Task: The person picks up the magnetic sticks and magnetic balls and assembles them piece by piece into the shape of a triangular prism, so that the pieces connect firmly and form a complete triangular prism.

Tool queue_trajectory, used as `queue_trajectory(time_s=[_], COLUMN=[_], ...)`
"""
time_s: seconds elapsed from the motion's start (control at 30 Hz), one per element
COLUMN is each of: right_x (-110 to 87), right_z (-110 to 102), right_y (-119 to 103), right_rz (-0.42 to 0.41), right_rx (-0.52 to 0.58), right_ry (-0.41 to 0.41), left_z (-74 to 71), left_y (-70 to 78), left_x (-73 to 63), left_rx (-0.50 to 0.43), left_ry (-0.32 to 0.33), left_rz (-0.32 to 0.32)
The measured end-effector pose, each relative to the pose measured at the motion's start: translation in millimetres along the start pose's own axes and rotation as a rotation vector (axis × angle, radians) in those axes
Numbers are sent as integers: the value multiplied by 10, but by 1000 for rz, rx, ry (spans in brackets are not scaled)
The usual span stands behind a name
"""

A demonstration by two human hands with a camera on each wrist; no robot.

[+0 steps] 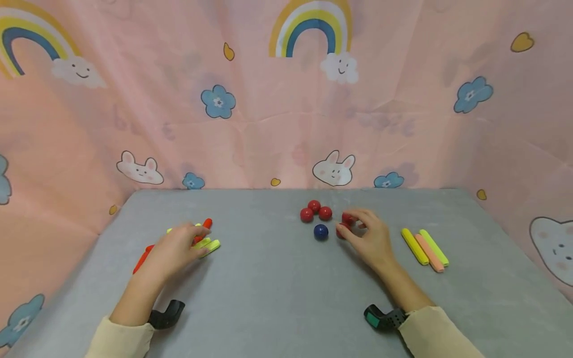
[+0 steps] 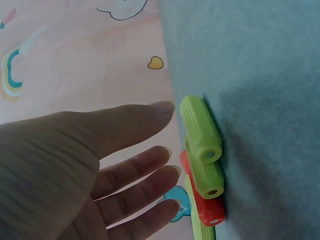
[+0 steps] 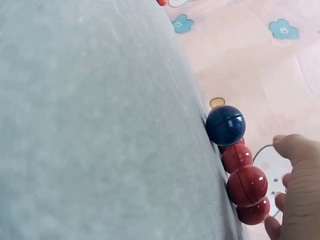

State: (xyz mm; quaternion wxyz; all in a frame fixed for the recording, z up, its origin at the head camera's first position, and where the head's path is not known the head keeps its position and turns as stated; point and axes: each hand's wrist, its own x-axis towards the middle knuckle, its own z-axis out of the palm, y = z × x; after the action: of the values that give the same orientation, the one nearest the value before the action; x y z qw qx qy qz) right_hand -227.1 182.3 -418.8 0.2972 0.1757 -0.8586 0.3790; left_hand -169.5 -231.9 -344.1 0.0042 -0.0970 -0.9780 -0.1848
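My left hand [image 1: 176,248] hovers over a small group of short plastic sticks at the left. In the left wrist view its thumb and fingers [image 2: 135,197] are apart, with nothing held between them. Two yellow-green sticks [image 2: 201,130] and a red-orange stick [image 2: 211,210] lie just past the fingertips. Another orange stick [image 1: 142,259] is partly hidden by the hand. My right hand [image 1: 369,241] is beside two red balls [image 1: 342,230], its fingers loosely bent and gripping nothing. A blue ball [image 1: 321,232] sits left of them, with three red balls [image 1: 325,213] behind it.
Right of my right hand lie a yellow stick [image 1: 415,246], a peach stick [image 1: 429,253] and a lime stick [image 1: 434,247]. The grey table [image 1: 268,288] ends at a pink patterned curtain [image 1: 268,134] at the back and sides. Each wrist wears a black band [image 1: 166,315].
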Motion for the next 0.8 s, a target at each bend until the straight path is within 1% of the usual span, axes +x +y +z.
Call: queue_trajectory(time_s=[0.1, 0.2, 0.33, 0.5, 0.67, 0.8], right_x=[-26, -46, -65, -74, -78, -77], right_z=[14, 28, 33, 35, 30, 12], right_y=[49, 85, 93, 72, 58, 73], right_rz=[17, 40, 87, 160, 225, 232], right_rx=[12, 25, 47, 54, 42, 36], right_ry=[-9, -28, -71, -133, -172, -186], left_z=[49, 105, 157, 173, 202, 242], left_y=[0, -4, -7, -9, -1, 16], left_x=[5, 4, -4, -18, -31, -18], left_rx=[6, 20, 25, 16, 23, 31], left_ry=[-7, 12, 29, 32, 37, 43], left_rz=[-24, -46, -74, -100, -107, -100])
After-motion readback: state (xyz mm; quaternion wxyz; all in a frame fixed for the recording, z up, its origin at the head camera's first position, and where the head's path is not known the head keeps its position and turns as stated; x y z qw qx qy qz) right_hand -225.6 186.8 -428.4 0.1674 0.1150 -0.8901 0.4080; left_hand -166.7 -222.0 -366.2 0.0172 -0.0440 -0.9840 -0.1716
